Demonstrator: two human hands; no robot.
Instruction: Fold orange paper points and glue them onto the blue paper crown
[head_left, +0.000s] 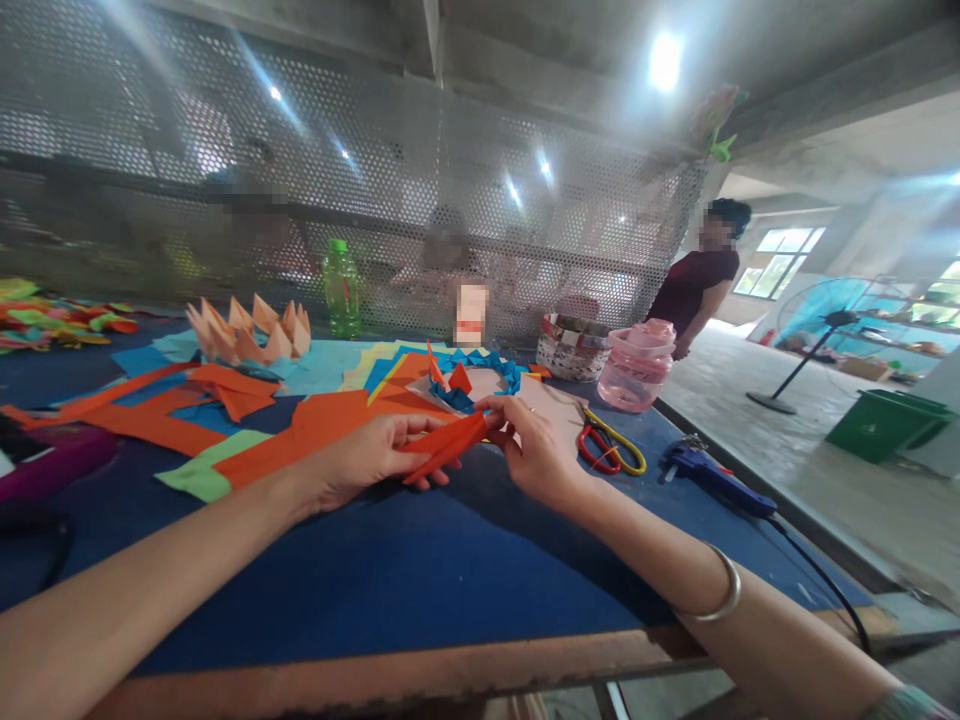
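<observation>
A folded piece of orange paper (450, 446) is held above the blue tabletop between my two hands. My left hand (394, 450) grips its lower left end, thumb on top and fingers beneath. The upper right end is pinched in the fingertips of my right hand (529, 440). Just beyond them lies a ring of folded blue paper (499, 365) with orange folded points at its left side. Orange sheets (330, 415) and a light green sheet (202, 475) spread out near my left hand. Red-and-yellow-handled scissors (611, 450) rest right of my right hand.
A blue glue gun (712, 480) with a black cord lies at the right edge. Behind stand a pink plastic jar (637, 370), a woven basket (574, 350), a green bottle (341, 290) and a peach paper crown (251, 335). A person (694, 285) stands beyond the mesh partition (390, 180).
</observation>
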